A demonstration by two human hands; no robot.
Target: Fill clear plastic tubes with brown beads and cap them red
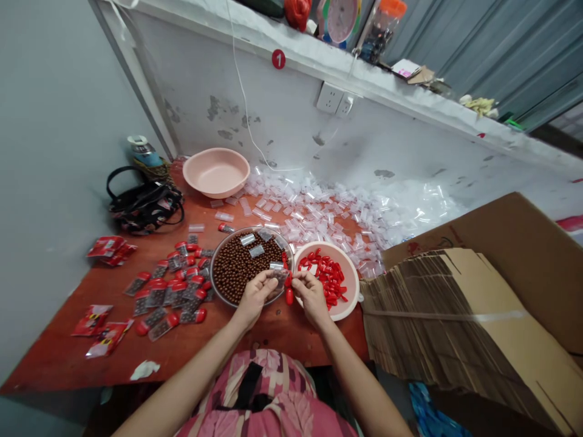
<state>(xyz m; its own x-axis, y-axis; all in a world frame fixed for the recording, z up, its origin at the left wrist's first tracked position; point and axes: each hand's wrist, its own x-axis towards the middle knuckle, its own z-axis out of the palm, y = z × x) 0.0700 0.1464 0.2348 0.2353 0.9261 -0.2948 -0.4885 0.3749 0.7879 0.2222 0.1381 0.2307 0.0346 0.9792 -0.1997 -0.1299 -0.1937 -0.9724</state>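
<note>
My left hand [257, 293] pinches a small clear plastic case [279, 277] over the near right rim of a bowl of brown beads [239, 267]. Close beside it, my right hand [310, 295] has its fingers closed on a red cap [288, 280] at the end of that case. Just below the fingertips shows another red piece [289, 296]; what supports it is unclear. Several clear cases lie on top of the beads. To the right, a pale pink bowl [355, 290] holds many red caps [328, 276]. Left of the beads lies a pile of filled, red-capped cases [175, 288].
Many loose clear cases [314, 212] spread along the wall behind the bowls. A pink basin [216, 173], a black handbag [146, 206] and red packets [107, 337] are at the left. Stacked cardboard [419, 328] in a box [514, 243] borders the table's right side.
</note>
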